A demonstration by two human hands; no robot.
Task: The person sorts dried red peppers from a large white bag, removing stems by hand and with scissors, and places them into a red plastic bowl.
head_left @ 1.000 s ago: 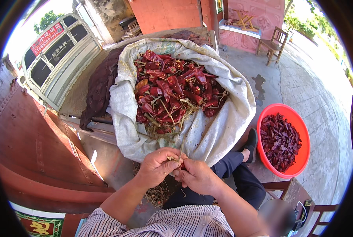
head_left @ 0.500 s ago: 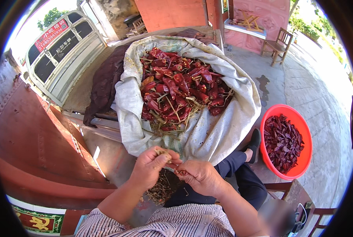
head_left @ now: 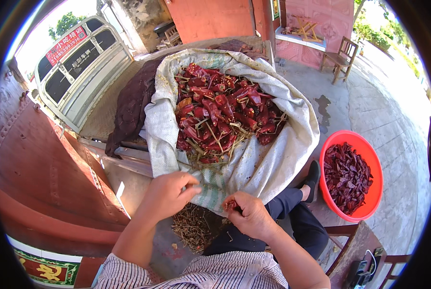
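Observation:
Dried red chilies [head_left: 220,108] with pale stems and loose seeds fill a big white woven sack [head_left: 292,115] in front of me. My left hand [head_left: 171,193] hovers at the sack's near edge, thumb and fingers apart, nothing visible in it. Close by on its right, my right hand [head_left: 248,216] is closed around a dark red dried chili [head_left: 232,205], mostly hidden by the fingers. Below and between the hands, a heap of dry stems [head_left: 192,229] lies on the ground.
A red plastic basin [head_left: 377,192] of dark red chilies stands to the right, near my shoe [head_left: 313,180]. The sack rests against a truck bed with a dark cloth [head_left: 131,103]. A wooden chair [head_left: 341,58] stands far right, a red metal panel [head_left: 47,168] at left.
My left hand has moved left, away from my right, and its fingers have parted; the pale bits it pinched are gone from it. My right hand has shifted slightly right, still holding the chili.

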